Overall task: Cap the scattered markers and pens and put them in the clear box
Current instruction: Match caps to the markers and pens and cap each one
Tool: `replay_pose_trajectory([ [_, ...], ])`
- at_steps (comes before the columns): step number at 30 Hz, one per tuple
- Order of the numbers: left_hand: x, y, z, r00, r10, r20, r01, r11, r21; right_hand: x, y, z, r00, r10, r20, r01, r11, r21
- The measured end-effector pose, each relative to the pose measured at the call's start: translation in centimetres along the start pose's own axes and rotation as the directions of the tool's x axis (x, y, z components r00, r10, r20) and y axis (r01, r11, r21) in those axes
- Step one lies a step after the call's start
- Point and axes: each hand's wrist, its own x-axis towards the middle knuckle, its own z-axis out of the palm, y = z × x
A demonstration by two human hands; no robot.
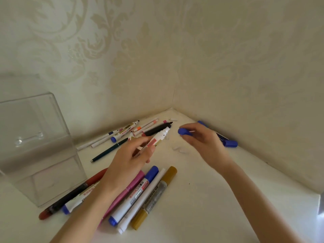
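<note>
Left hand (pixel 129 160) grips uncapped white marker (pixel 158 138); right hand (pixel 201 139) pinches blue cap (pixel 183 131)

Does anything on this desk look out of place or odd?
Small white scraps lie strewn on the table between the left hand, holding an uncapped white marker, and the right hand, pinching a blue cap. A blue marker sits apart against the right wall. The clear box shows no pens.

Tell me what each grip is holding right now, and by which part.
The left grip holds an uncapped white marker by its barrel; the right grip pinches a blue cap by one end.
</note>
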Motion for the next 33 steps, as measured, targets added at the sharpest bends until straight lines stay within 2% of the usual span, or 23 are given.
replay_pose_trajectory([
  [1,0.0,-0.2,0.1,1.000,0.027,-0.003,-0.027,0.999,0.043,-0.7,-0.7,0.6,0.999,-0.035,0.023,0.033,0.995,0.093],
  [3,0.0,-0.4,0.1,0.998,0.058,-0.010,-0.057,0.995,0.080,-1.3,-1.3,1.4,0.997,-0.069,0.039,0.062,0.985,0.159],
  [8,0.1,-0.4,0.1,0.994,0.111,-0.019,-0.108,0.988,0.111,-1.4,-1.0,1.7,0.997,-0.074,-0.007,0.074,0.978,0.196],
  [15,0.1,-0.5,-0.1,0.994,0.107,-0.038,-0.102,0.988,0.118,-1.7,-1.4,1.6,0.999,-0.031,-0.022,0.035,0.967,0.254],
  [19,0.1,-0.3,-0.1,0.995,0.093,-0.034,-0.088,0.988,0.129,-1.6,-1.1,1.4,0.980,0.192,-0.054,-0.133,0.830,0.542],
  [22,0.0,-0.6,0.2,0.995,0.097,0.022,-0.099,0.988,0.117,-1.5,-0.8,1.3,0.931,0.366,0.006,-0.253,0.631,0.733],
  [24,0.1,-0.7,0.5,0.995,0.093,0.040,-0.097,0.988,0.120,-1.4,-0.7,1.4,0.913,0.406,0.039,-0.280,0.553,0.784],
  [29,0.1,-0.9,0.4,0.995,0.088,0.041,-0.093,0.987,0.132,-1.5,-0.9,1.9,0.932,0.356,0.076,-0.283,0.579,0.765],
  [33,0.0,-0.8,0.5,0.995,0.089,0.043,-0.095,0.983,0.158,-1.7,-1.0,2.6,0.954,0.298,0.040,-0.251,0.716,0.651],
])
